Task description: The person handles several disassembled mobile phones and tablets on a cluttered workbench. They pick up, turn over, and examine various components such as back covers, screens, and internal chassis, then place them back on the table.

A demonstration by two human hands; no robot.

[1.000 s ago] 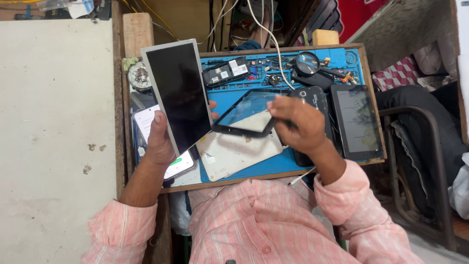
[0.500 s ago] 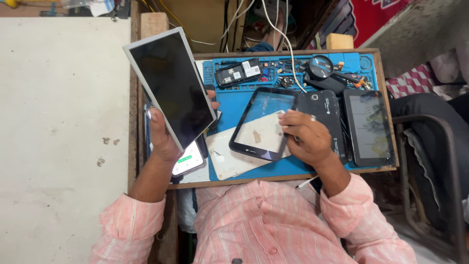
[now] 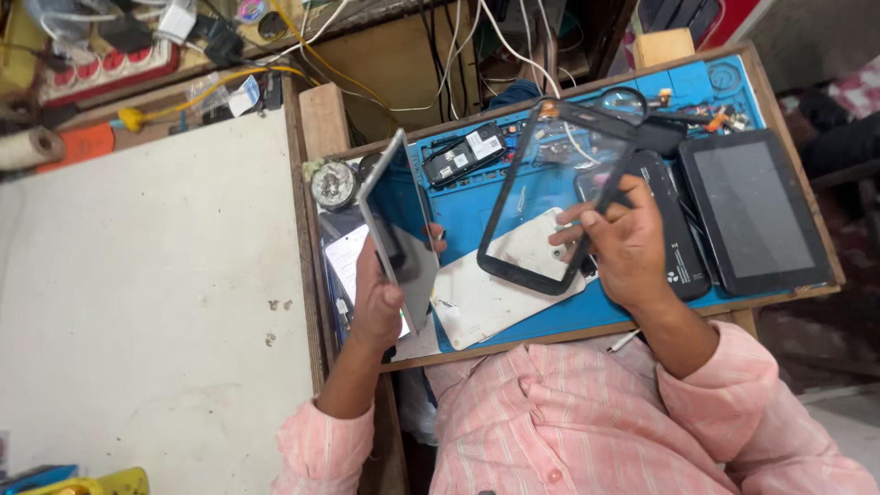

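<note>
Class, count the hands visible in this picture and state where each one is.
2. The left hand holds a tilted tablet panel at the blue mat's left edge. The right hand holds a black screen frame above the mat's middle.

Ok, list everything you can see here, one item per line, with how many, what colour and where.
tablet panel: 1, grey, held upright in the left hand
glass frame: 1, black edged, see-through, lifted by the right hand
work mat: 1, blue, on the wooden tray
white back cover: 1, flat on the mat, under the frame
tablet: 1, black, right end of the tray
dark device: 1, black, beside the tablet
phone: 1, lit screen, behind the left hand
tape roll: 1, grey, tray's far left corner
cables: several, mixed colours, behind the tray
left hand: 1, gripping the panel
right hand: 1, gripping the frame
</note>
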